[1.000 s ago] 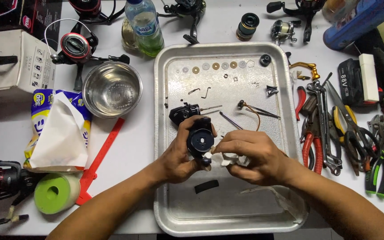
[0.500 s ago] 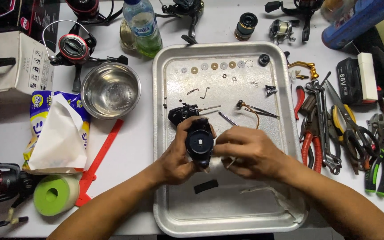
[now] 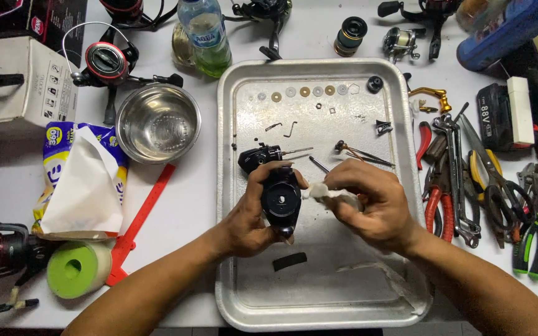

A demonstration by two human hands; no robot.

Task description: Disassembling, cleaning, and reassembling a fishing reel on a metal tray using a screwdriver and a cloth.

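Note:
My left hand (image 3: 251,214) grips a black fishing reel body (image 3: 281,200) upright above the metal tray (image 3: 319,297). My right hand (image 3: 372,204) pinches a small wad of white tissue (image 3: 320,192) against the reel's right side. Another black reel part (image 3: 254,157) lies on the tray just behind my left hand. A row of small washers (image 3: 306,93) lines the tray's far end, and a short black strip (image 3: 289,261) lies on the tray below my hands.
A steel bowl (image 3: 158,122), tissue pack (image 3: 81,180), red strip (image 3: 139,221) and green roll (image 3: 77,269) lie left of the tray. Pliers and wrenches (image 3: 468,180) crowd the right. A bottle (image 3: 207,36) and several reels stand at the back.
My right hand has shifted from below the reel to its right side, bringing the white tissue up against it. My left hand keeps hold of the reel body.

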